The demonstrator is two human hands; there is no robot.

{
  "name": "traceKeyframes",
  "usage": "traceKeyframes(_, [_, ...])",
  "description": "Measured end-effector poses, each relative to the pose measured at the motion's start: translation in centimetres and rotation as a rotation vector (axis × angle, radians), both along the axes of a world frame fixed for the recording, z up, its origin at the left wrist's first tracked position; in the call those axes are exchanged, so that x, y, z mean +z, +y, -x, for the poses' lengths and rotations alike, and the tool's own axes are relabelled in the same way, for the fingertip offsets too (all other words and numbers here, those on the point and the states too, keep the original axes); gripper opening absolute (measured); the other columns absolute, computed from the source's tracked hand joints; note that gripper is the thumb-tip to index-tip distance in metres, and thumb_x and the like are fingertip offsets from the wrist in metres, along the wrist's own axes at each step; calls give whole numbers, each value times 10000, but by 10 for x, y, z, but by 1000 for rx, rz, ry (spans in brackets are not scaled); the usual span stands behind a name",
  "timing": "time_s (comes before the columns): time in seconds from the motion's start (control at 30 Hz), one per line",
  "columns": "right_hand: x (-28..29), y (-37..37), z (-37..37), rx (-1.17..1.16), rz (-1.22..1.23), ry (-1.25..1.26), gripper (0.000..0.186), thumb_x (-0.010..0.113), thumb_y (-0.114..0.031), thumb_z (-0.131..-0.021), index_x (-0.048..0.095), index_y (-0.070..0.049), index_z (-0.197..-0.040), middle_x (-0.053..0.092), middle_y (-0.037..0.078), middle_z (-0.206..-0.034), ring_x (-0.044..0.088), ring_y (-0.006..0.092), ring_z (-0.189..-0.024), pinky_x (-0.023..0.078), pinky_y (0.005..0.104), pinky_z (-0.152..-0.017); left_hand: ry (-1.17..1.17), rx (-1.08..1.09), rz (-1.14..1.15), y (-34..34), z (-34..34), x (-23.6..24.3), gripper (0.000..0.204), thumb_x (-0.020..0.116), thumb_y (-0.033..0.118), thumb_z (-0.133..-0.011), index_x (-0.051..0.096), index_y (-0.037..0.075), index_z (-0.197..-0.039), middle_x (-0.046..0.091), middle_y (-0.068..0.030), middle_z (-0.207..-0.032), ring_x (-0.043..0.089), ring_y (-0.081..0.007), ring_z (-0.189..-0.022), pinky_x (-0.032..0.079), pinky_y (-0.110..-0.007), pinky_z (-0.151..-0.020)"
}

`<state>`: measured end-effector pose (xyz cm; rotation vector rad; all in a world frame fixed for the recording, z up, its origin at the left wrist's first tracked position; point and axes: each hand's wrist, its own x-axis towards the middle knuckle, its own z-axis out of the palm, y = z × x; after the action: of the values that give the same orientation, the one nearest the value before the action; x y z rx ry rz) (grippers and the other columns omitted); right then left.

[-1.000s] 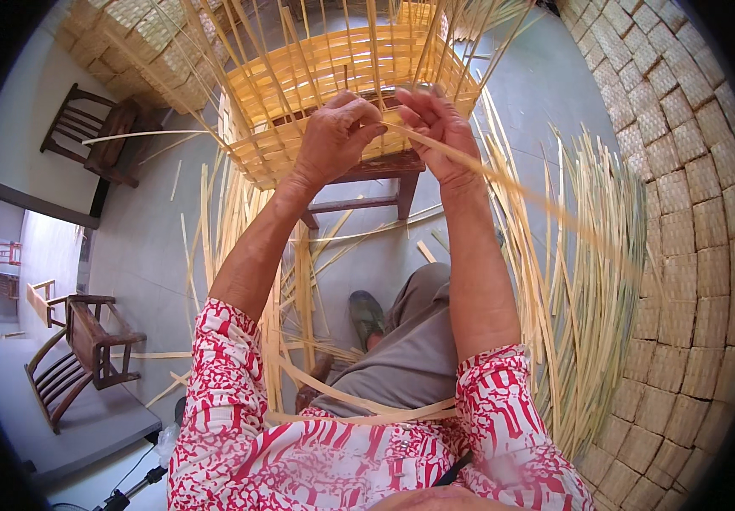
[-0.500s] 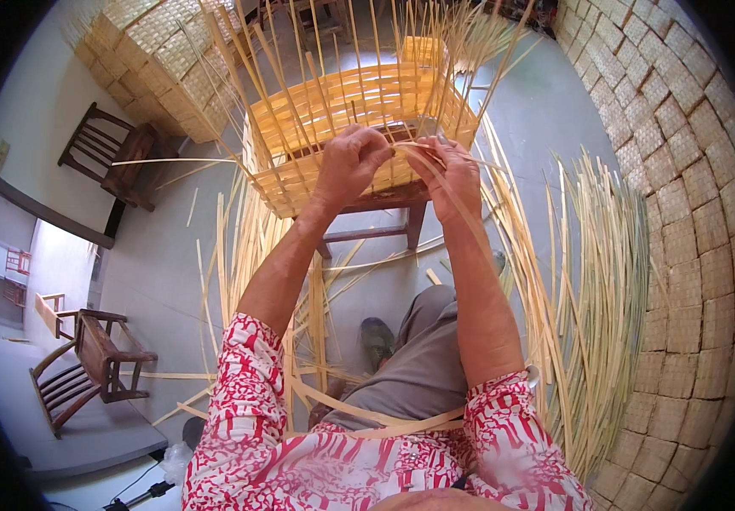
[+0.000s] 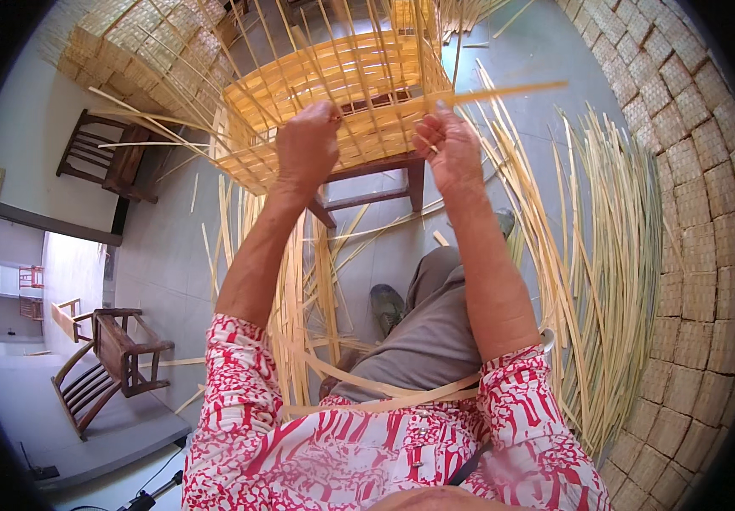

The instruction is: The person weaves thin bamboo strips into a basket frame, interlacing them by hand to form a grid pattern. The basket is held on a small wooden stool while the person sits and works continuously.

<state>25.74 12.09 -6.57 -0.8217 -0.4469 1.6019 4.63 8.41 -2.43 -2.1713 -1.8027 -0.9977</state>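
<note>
A half-woven basket [image 3: 252, 152] of yellow bamboo strips stands in front of me, its long upright stakes [image 3: 346, 38] spreading above the walls. At its near wall my left hand [image 3: 306, 152] is closed, the fingers around a flat bamboo strip [image 3: 512, 90]; the fingertips are mostly hidden. This strip runs along the near wall and sticks out past the right corner, smeared by motion. Just below it, near that corner, my right hand [image 3: 451, 146] has loosely curled fingers, with the thumb raised apart from them and close to the strip.
A dark wooden stool [image 3: 376, 180] is under the basket. Long loose strips [image 3: 606, 272] cover the floor at right, beside stacked woven blocks [image 3: 700, 255]. Wooden chairs [image 3: 116, 349] lie at left. A pale strip [image 3: 367, 387] crosses my lap.
My hands have moved apart, the left one leftward and down the near wall. The strip that was bent between my fingers now stretches straight out to the right. The view has shifted slightly.
</note>
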Motion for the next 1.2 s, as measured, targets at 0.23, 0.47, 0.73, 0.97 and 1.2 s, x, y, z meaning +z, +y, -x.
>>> traceKeyframes(0.23, [0,-1,0,3,98,26,312,692,-234,-942,506,-60,-1122,621,75,-952,624,183,-773,579,337,-647,-201,-17,-142,-59,10,-6,151,719,75,-886,612,60,-992,662,-115,-1010,687,-290,-814,574,-336,-719])
traceKeyframes(0.47, [6,-9,-21,-59,50,216,471,520,52,-885,395,-51,-1327,558,155,-1193,599,263,-1044,551,440,-923,-9,-165,-242,-9,-39,-18,186,756,108,-843,689,79,-1014,657,-86,-913,674,-264,-801,562,-350,-705])
traceKeyframes(0.73, [-9,2,-28,211,18,445,162,603,-156,-996,650,-52,-1110,732,76,-900,714,193,-761,625,365,-653,-327,-324,-58,2,-23,-18,131,790,121,-839,689,57,-895,621,-34,-834,601,-153,-679,491,-297,-606])
traceKeyframes(0.97, [54,-15,10,408,-690,-349,577,761,-218,-908,535,-50,-1412,486,118,-1465,562,143,-1092,500,286,-923,-369,-397,-3,4,-14,-11,184,792,207,-848,674,71,-887,579,-50,-802,566,-185,-633,465,-323,-578])
traceKeyframes(1.2, [57,-34,6,131,-968,-732,235,771,-255,-901,688,-35,-892,645,44,-965,593,153,-912,485,307,-835,-455,-425,25,6,-15,-19,105,747,91,-869,656,43,-891,556,-36,-823,514,-125,-641,426,-280,-578])
